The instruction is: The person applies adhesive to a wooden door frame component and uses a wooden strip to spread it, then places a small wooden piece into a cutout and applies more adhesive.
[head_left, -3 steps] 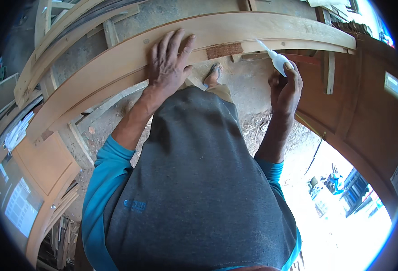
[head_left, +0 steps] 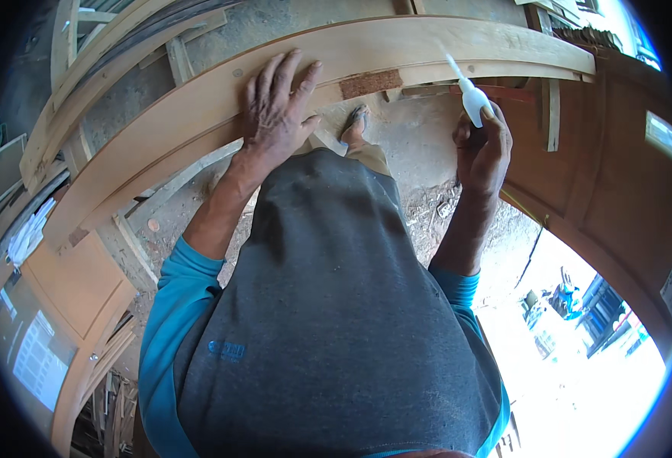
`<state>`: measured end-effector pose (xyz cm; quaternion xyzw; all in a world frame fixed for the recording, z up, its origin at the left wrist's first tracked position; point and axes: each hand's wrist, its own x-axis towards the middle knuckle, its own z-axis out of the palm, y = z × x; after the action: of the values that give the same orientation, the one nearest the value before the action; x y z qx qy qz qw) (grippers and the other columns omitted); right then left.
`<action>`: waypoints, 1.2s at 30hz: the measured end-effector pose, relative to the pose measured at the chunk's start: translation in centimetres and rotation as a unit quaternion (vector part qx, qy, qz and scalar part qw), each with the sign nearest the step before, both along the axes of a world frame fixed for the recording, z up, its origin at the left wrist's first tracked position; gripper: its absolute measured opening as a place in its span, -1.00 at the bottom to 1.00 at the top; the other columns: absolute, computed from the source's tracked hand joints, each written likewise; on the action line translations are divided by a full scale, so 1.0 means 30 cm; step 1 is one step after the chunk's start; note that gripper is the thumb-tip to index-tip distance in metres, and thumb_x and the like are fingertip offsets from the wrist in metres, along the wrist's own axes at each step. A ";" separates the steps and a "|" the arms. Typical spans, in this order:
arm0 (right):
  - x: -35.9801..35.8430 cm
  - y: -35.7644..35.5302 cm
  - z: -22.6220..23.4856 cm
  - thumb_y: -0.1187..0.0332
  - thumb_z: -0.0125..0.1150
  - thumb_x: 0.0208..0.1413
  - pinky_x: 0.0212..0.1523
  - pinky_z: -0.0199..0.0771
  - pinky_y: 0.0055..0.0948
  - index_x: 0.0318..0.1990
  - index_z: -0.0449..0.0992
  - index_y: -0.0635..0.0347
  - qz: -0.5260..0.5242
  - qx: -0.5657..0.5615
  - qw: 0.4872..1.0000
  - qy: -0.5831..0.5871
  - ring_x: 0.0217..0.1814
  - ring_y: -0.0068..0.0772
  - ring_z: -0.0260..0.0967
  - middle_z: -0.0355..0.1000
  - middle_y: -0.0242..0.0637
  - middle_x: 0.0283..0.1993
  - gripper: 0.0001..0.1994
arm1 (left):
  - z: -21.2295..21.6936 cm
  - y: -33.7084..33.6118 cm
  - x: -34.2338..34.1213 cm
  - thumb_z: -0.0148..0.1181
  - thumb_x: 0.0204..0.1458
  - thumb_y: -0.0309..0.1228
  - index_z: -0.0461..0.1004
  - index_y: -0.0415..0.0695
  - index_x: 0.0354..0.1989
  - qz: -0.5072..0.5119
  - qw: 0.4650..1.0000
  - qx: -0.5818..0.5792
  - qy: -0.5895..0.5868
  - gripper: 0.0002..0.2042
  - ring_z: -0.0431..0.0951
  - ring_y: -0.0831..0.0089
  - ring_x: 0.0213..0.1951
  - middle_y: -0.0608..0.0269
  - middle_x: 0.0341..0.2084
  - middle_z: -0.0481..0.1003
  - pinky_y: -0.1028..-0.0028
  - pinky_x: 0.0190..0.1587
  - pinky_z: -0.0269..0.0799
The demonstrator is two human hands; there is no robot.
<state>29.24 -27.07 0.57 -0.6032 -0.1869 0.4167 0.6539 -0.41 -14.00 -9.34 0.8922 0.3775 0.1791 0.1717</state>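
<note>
A long pale wooden plank [head_left: 397, 47] with a stepped near edge lies across in front of me. My left hand [head_left: 276, 118] rests flat on it, left of the middle, fingers stretched out and slightly spread. In my right hand [head_left: 485, 149] is a small white squeeze bottle [head_left: 474, 103], gripped between thumb and fingers. Its thin nozzle points up and a little left, over the right part of the plank; I cannot tell whether the tip touches the wood. A rough brown patch [head_left: 371, 84] marks the near edge between my hands.
More long planks [head_left: 99, 65] are stacked at the far left. Brown panelled wood [head_left: 557, 179] stands on the right, and a panelled door piece [head_left: 76, 278] on the left. Wood scraps [head_left: 111, 404] lie low at the left. My sandalled foot [head_left: 356, 124] is below the plank.
The bottle has turned slightly, so its nozzle points more upward and its tip sits farther right. My left hand stays on the plank; the whole view has shifted a little.
</note>
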 end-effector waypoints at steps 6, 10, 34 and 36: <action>0.068 -0.061 0.053 0.31 0.14 0.38 -0.06 0.55 -0.32 0.22 0.44 0.49 -0.014 0.031 0.999 0.030 -0.19 -0.27 0.55 0.59 0.04 -0.08 -0.58 | 0.030 -0.001 -0.008 0.60 -0.08 -0.28 0.32 -0.01 0.53 -0.002 0.997 -0.014 -0.080 -0.09 0.18 -0.10 0.49 0.06 0.49 0.23 -0.07 0.51 0.14; 0.114 -0.104 0.070 0.30 0.19 0.37 0.10 0.58 -0.27 0.27 0.41 0.48 -0.014 0.091 0.993 0.076 0.00 -0.20 0.57 0.57 0.09 0.08 -0.54 | 0.075 -0.045 -0.006 0.55 0.00 -0.31 0.39 -0.13 0.46 0.030 0.994 0.044 -0.098 -0.21 0.21 -0.08 0.47 0.07 0.44 0.30 -0.05 0.51 0.14; 0.450 -0.597 0.287 0.31 0.25 0.46 0.01 0.59 -0.34 0.28 0.47 0.27 -0.054 0.286 0.957 -0.005 0.05 -0.43 0.58 0.58 -0.20 0.08 -0.64 | 0.079 -0.633 0.392 0.49 0.04 -0.43 0.46 -0.22 0.33 -0.056 0.981 -0.010 -0.184 -0.37 0.27 -0.08 0.45 0.00 0.39 0.35 -0.04 0.49 0.18; 0.494 -0.623 0.388 0.34 0.29 0.43 -0.01 0.66 -0.35 0.23 0.52 0.31 -0.110 0.248 0.955 -0.121 0.01 -0.39 0.63 0.60 -0.18 0.04 -0.67 | 0.062 -0.660 0.416 0.48 0.05 -0.45 0.46 -0.24 0.32 -0.070 0.979 -0.023 -0.191 -0.39 0.28 -0.08 0.44 -0.03 0.38 0.35 -0.04 0.48 0.20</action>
<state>44.05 -45.77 12.20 -0.4849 -0.2948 0.2062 0.7971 12.08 -33.80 -7.48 0.8616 0.2782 0.3248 0.2735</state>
